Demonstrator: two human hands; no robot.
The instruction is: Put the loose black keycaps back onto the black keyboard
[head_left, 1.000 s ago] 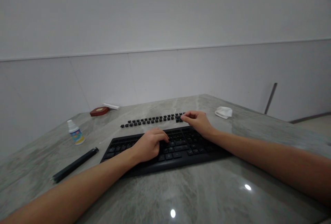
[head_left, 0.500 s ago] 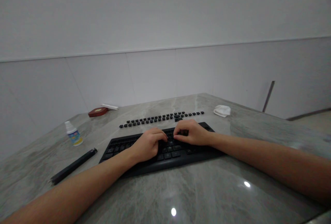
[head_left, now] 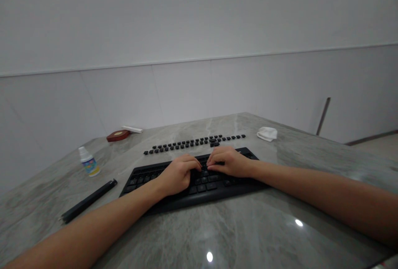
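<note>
A black keyboard (head_left: 199,197) lies on the grey marbled table, with part of its keys showing. My left hand (head_left: 182,173) rests over its middle, fingers bent together and tips down at the keys; whatever they hold, if anything, is hidden. Close by on the right, my right hand (head_left: 228,161) has thumb and fingers drawn into a pinch just above the keys, its fingertips nearly meeting the left ones. Anything in that pinch is too small to make out. Behind the keyboard, loose black keycaps (head_left: 182,146) lie in two rows.
A white spray bottle (head_left: 89,162) with a blue and yellow label stands at the left, near a black stick-like tool (head_left: 89,200). A reddish-brown box (head_left: 118,135) and a white strip (head_left: 132,129) lie at the back. A crumpled white cloth (head_left: 267,134) sits at the right.
My right hand's fingers have drawn closer together and lowered slightly toward the keys and the left hand. The left hand has hardly moved.
</note>
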